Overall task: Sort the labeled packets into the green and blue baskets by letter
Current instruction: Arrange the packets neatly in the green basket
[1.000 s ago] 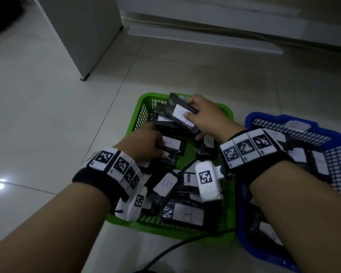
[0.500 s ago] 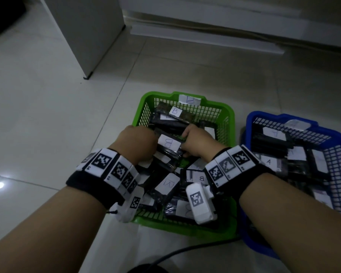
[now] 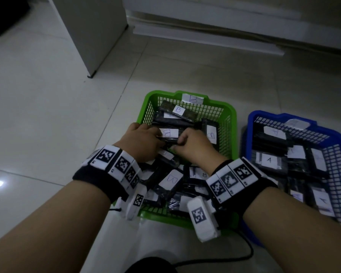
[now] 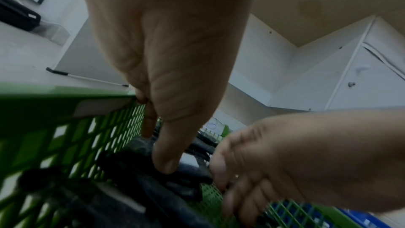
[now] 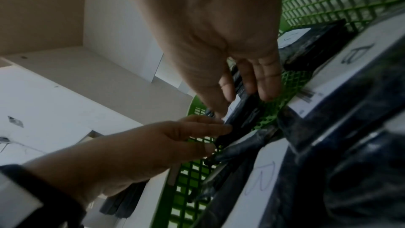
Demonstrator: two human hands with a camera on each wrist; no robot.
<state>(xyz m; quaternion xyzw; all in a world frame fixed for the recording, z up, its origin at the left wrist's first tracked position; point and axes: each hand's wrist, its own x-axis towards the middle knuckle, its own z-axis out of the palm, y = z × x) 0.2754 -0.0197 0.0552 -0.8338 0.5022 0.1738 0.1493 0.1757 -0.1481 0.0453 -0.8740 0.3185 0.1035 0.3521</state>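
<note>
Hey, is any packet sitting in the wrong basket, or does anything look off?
Nothing stands out. Readable labels in the green basket say B, and those in the blue basket say A. Packets lie jumbled, and some labels are hidden.

Black B packets (image 3: 169, 181) fill green basket (image 3: 227, 113); A packets (image 3: 269, 160) fill blue basket (image 3: 253, 117).
</note>
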